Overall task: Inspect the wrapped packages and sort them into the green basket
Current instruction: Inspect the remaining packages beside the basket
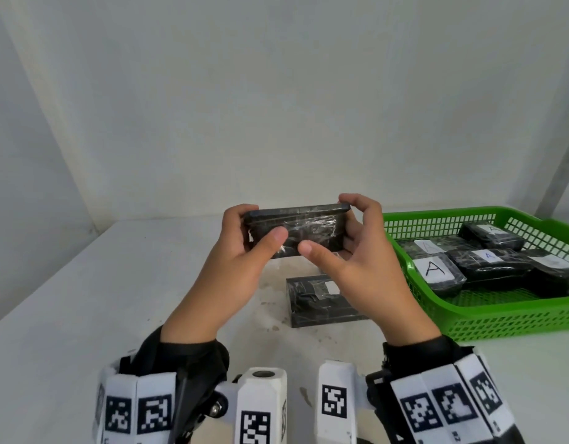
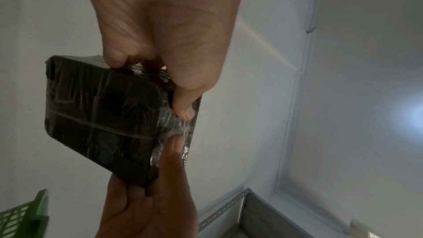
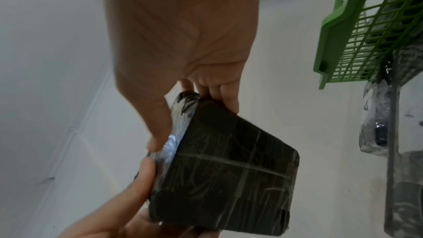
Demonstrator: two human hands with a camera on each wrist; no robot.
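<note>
I hold a black package wrapped in clear film (image 1: pixel 296 230) up above the white table, both hands gripping it. My left hand (image 1: pixel 244 248) grips its left end with the thumb on the near face. My right hand (image 1: pixel 350 248) grips its right end, thumb on the near face too. The wrist views show the same package (image 2: pixel 98 115) (image 3: pixel 228 169) from below, pinched by my left hand (image 2: pixel 164 71) and my right hand (image 3: pixel 183 100). A second wrapped package (image 1: pixel 318 299) lies on the table below my hands. The green basket (image 1: pixel 488 315) stands at the right.
Several wrapped packages with white labels marked A (image 1: pixel 437 270) lie inside the green basket. The white table (image 1: pixel 100 299) runs to a pale wall behind. A basket corner (image 3: pixel 357 39) (image 2: pixel 25 213) shows in both wrist views.
</note>
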